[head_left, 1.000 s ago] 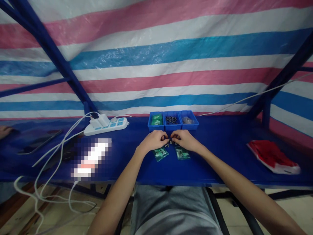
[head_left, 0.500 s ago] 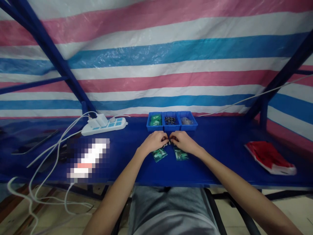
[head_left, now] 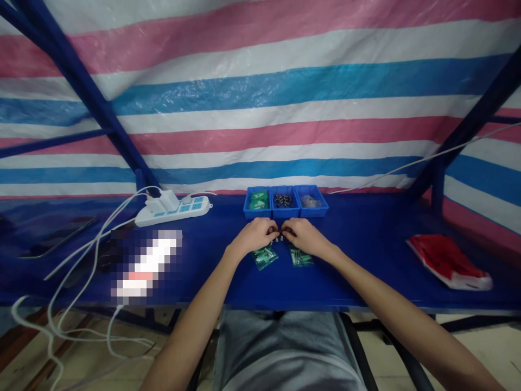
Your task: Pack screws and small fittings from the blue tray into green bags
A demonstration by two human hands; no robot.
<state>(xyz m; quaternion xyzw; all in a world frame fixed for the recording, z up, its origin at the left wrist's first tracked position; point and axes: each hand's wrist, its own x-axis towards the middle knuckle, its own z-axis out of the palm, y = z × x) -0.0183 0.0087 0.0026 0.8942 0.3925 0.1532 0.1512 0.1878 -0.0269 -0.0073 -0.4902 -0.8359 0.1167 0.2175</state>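
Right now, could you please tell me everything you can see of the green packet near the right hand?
The green packet looks like thin, slightly shiny plastic, with pale, elongated pieces showing in it, too small to identify. It lies flat on the blue table, on the near side of the right hand, which seems to hide part of its far edge; whether they touch is unclear. A second green packet lies to its left, apart from it.

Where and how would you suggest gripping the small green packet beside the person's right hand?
Probably pinch the near edge of the green packet, coming from the person's side: it lies flat on the blue table, that edge is uncovered, while the right hand crowds its far side.
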